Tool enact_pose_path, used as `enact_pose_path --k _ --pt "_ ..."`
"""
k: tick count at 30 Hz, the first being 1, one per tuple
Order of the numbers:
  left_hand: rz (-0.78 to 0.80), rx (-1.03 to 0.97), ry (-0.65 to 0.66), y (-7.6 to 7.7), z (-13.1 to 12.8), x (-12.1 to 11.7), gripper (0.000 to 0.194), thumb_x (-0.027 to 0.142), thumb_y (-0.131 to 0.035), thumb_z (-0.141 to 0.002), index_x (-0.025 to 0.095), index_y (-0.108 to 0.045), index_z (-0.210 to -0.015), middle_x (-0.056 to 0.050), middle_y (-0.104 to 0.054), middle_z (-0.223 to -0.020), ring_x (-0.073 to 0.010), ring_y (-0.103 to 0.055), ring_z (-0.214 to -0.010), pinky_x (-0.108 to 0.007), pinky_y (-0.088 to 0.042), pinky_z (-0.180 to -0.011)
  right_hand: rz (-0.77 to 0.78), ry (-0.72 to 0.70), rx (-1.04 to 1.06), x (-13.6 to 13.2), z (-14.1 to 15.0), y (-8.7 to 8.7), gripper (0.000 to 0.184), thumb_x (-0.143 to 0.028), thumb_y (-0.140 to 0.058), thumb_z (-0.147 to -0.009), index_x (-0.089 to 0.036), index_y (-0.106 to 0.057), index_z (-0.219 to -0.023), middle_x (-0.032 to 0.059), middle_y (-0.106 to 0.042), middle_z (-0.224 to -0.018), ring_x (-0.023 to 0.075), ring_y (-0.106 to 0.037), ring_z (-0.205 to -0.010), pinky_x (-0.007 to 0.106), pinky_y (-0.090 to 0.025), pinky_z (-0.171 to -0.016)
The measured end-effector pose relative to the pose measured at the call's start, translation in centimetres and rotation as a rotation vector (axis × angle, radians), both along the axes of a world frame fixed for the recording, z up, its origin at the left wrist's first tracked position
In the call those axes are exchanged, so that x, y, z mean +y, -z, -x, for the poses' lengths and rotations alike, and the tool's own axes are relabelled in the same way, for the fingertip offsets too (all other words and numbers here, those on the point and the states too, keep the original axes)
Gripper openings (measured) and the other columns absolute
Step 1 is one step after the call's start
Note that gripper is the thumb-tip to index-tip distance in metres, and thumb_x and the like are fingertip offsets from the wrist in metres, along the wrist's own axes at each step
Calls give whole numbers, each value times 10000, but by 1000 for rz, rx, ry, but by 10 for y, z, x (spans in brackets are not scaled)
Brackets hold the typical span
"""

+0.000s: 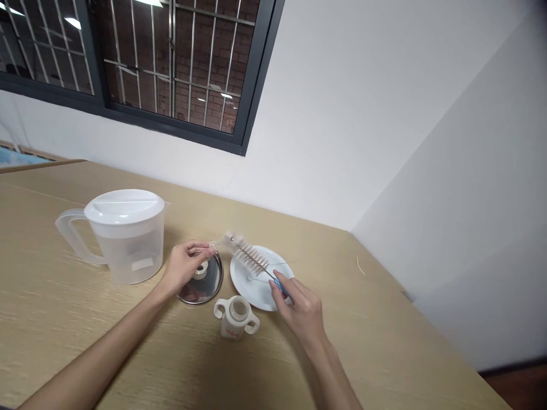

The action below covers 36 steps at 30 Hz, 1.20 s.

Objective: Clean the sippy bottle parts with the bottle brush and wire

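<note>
My right hand (299, 307) pinches the blue handle of a bottle brush (252, 259), whose white bristles stretch up and left over a white plate (248, 287). My left hand (186, 265) is closed in a pinch on a small clear piece (213, 245) that meets the brush tip; I cannot make out what it is. Under that hand lies a shiny metal lid (207, 285) with a knob. A small white two-handled baby bottle (236, 317) stands open-topped in front of the plate.
A translucent plastic jug (126, 236) with a white lid and handle stands at the left on the wooden table (85, 319). The table meets white walls at the back and right, under a barred window (171, 62).
</note>
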<state>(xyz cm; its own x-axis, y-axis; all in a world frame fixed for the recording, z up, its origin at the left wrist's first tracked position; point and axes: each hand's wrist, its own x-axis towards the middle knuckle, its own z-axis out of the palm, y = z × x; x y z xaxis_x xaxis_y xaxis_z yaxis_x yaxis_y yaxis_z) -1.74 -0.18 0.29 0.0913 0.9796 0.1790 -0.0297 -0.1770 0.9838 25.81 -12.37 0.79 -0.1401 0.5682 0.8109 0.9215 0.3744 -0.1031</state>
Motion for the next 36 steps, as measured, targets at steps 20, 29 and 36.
enact_pose_path --k 20,29,36 --pt "-125 -130 42 -4 -3 -2 433 399 -839 -649 156 -637 -944 -56 -701 -877 -144 -646 -737 -245 -505 -651 73 23 -42 -1 3 3 270 -298 -549 -956 -161 -716 -1118 -14 -582 -599 80 -531 -524 195 -381 -558" --pt "-315 183 -98 -7 -3 -7 394 447 -791 -692 176 -697 -962 -49 -708 -839 -183 -639 -753 -287 -481 -704 99 35 -68 0 1 4 264 -296 -556 -953 -180 -717 -1127 -9 -610 -618 76 -535 -522 198 -369 -547" --pt "-388 349 -210 -12 -2 -11 333 492 -734 -745 209 -700 -918 -15 -693 -827 -176 -615 -762 -289 -453 -747 70 41 -57 0 1 1 272 -307 -549 -955 -174 -721 -1119 -8 -604 -602 79 -540 -516 193 -387 -554"
